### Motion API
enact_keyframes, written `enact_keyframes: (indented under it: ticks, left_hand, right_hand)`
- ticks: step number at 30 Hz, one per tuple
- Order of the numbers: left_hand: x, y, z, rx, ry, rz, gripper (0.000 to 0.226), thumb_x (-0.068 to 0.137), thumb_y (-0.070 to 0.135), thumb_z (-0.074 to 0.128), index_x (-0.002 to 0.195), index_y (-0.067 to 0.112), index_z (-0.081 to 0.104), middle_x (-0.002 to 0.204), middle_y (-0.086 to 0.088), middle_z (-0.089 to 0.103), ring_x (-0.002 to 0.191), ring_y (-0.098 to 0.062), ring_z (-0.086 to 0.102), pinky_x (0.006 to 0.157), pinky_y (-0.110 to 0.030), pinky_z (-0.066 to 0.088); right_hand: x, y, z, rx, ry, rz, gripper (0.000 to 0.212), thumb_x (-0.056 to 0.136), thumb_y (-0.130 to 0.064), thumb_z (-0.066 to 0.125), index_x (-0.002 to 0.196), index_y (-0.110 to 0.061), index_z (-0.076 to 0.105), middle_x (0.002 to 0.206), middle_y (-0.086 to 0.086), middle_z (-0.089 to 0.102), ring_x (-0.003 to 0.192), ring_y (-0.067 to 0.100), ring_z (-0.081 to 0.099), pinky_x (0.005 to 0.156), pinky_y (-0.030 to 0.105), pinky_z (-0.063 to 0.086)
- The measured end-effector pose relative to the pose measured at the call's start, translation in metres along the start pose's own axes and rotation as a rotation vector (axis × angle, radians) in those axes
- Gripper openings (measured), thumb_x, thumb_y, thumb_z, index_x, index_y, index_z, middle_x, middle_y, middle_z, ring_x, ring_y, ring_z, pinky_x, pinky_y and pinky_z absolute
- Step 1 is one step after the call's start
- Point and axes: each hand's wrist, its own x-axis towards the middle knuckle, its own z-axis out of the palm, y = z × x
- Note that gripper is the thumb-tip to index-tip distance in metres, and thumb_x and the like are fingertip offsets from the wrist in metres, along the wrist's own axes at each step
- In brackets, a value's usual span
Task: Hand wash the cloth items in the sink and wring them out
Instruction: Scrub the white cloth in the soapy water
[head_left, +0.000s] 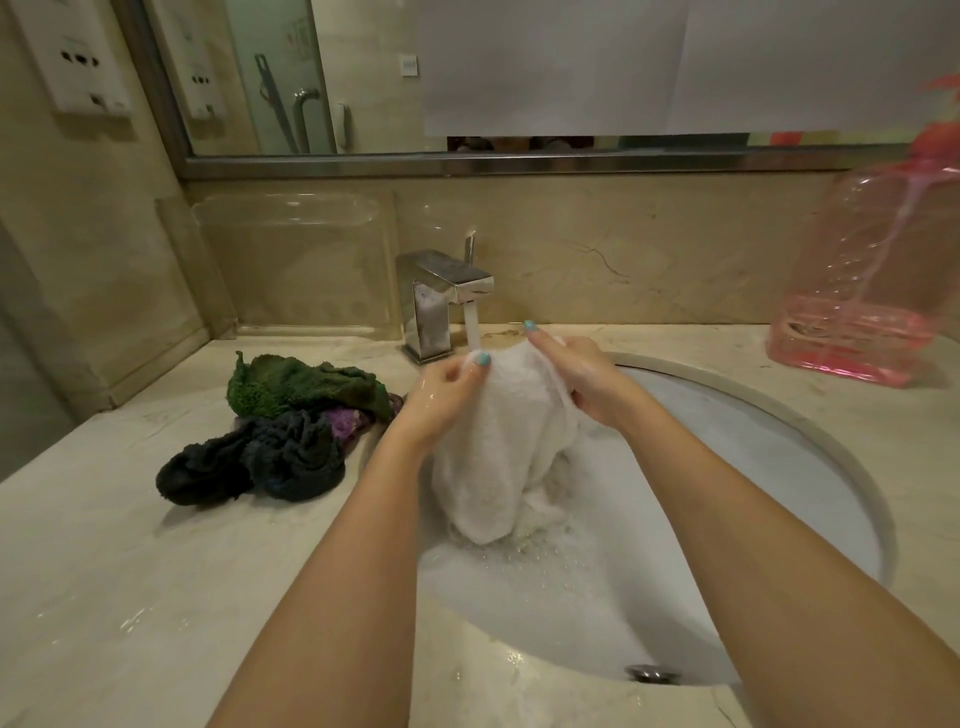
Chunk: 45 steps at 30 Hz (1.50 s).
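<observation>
Both hands, left (445, 387) and right (576, 371), pinch the white cloth (498, 457) by its top edge, holding it under the tap's stream (471, 325) just beyond the left thumb, evidently for rinsing.

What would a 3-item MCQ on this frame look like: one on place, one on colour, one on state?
1. Where does the cloth pile lie?
A. on the counter, left of the sink
B. inside the basin
C. draped over the tap

2. What colour is the cloth that the left hand and right hand grip?
A. green
B. white
C. pink

3. What state is the faucet in?
A. off
B. running
C. covered by a towel

Answers:
1 A: the pile rests on the counter, outside the sink's rim.
2 B: the gripped cloth is plainly white.
3 B: a stream of water falls from the spout onto the cloth.
</observation>
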Motion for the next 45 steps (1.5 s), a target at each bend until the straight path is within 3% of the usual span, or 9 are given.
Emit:
enact_keyframes:
  ticks: [5, 8, 11, 14, 18, 23, 32, 39, 45]
  left_hand:
    - [0.004, 0.003, 0.005, -0.069, 0.213, 0.068, 0.042, 0.1, 0.044, 0.048, 0.083, 0.007, 0.06, 0.08, -0.007, 0.059, 0.074, -0.02, 0.054, 0.073, -0.036, 0.046]
    - [0.008, 0.006, 0.003, -0.071, 0.402, 0.097, 0.038, 0.1, 0.042, 0.048, 0.076, 0.012, 0.05, 0.073, -0.001, 0.048, 0.067, -0.012, 0.042, 0.063, -0.029, 0.034]
    - [0.01, 0.013, 0.005, -0.111, 0.522, 0.102, 0.04, 0.099, 0.04, 0.051, 0.069, 0.018, 0.036, 0.067, 0.004, 0.036, 0.059, -0.009, 0.03, 0.053, -0.021, 0.025]
    - [0.013, 0.013, 0.008, -0.196, 0.611, -0.014, 0.037, 0.102, 0.033, 0.047, 0.07, 0.016, 0.039, 0.069, 0.004, 0.04, 0.063, -0.012, 0.036, 0.053, -0.021, 0.029]
    - [0.016, 0.011, 0.009, -0.288, 0.545, -0.17, 0.038, 0.104, 0.029, 0.037, 0.111, 0.002, 0.062, 0.106, -0.02, 0.064, 0.096, -0.033, 0.06, 0.081, -0.036, 0.047]
    - [0.004, 0.019, 0.04, -0.369, 0.326, -0.1, 0.029, 0.094, 0.034, 0.051, 0.076, 0.013, 0.059, 0.075, -0.008, 0.057, 0.073, -0.018, 0.052, 0.066, -0.032, 0.038]
    - [0.014, 0.007, 0.01, -0.452, 0.415, -0.342, 0.021, 0.096, 0.022, 0.047, 0.083, 0.013, 0.061, 0.072, -0.004, 0.057, 0.068, -0.021, 0.054, 0.061, -0.028, 0.041]
    - [0.005, 0.035, 0.033, -0.486, 0.246, -0.208, 0.031, 0.103, 0.028, 0.046, 0.078, 0.015, 0.06, 0.077, -0.005, 0.061, 0.074, -0.018, 0.06, 0.067, -0.025, 0.05]
    - [0.015, 0.016, 0.016, -0.544, 0.396, -0.164, 0.028, 0.103, 0.036, 0.042, 0.087, 0.02, 0.058, 0.096, -0.013, 0.057, 0.091, -0.025, 0.057, 0.083, -0.038, 0.048]
  right_hand:
    - [-0.009, 0.0, -0.002, -0.186, -0.42, -0.021, 0.047, 0.08, -0.043, 0.075, 0.117, -0.016, 0.064, 0.108, 0.003, 0.072, 0.102, 0.022, 0.068, 0.09, 0.036, 0.055]
    - [-0.012, -0.009, -0.001, -0.151, -0.383, -0.164, 0.017, 0.09, -0.027, 0.067, 0.106, -0.019, 0.066, 0.098, 0.0, 0.071, 0.093, 0.017, 0.067, 0.078, 0.028, 0.053]
    - [-0.011, -0.007, 0.005, 0.045, -0.413, -0.166, 0.02, 0.096, -0.034, 0.058, 0.112, -0.023, 0.061, 0.098, 0.001, 0.07, 0.096, 0.022, 0.065, 0.088, 0.041, 0.051]
    - [-0.015, -0.005, 0.036, 0.09, -0.314, -0.145, 0.033, 0.102, -0.041, 0.044, 0.115, -0.016, 0.059, 0.082, 0.001, 0.062, 0.075, 0.018, 0.055, 0.066, 0.032, 0.046]
    - [-0.018, -0.016, 0.078, -0.015, 0.014, -0.307, 0.033, 0.102, -0.031, 0.045, 0.075, -0.019, 0.06, 0.077, -0.002, 0.06, 0.076, 0.015, 0.055, 0.067, 0.027, 0.042]
    - [0.0, -0.016, 0.066, 0.045, 0.238, -0.182, 0.04, 0.1, -0.025, 0.045, 0.062, -0.016, 0.054, 0.065, 0.0, 0.055, 0.072, 0.02, 0.051, 0.065, 0.03, 0.036]
    - [-0.022, -0.005, 0.079, -0.119, 0.031, -0.433, 0.049, 0.092, -0.011, 0.051, 0.048, -0.023, 0.034, 0.04, -0.011, 0.032, 0.045, 0.005, 0.027, 0.048, 0.025, 0.022]
    - [0.0, 0.007, 0.046, -0.222, 0.189, -0.131, 0.044, 0.099, -0.039, 0.043, 0.082, -0.005, 0.064, 0.08, 0.008, 0.065, 0.075, 0.022, 0.057, 0.067, 0.032, 0.042]
    - [-0.004, 0.026, 0.011, 0.182, -0.413, 0.172, 0.041, 0.094, -0.052, 0.052, 0.114, -0.017, 0.061, 0.094, 0.005, 0.071, 0.087, 0.026, 0.066, 0.078, 0.039, 0.053]
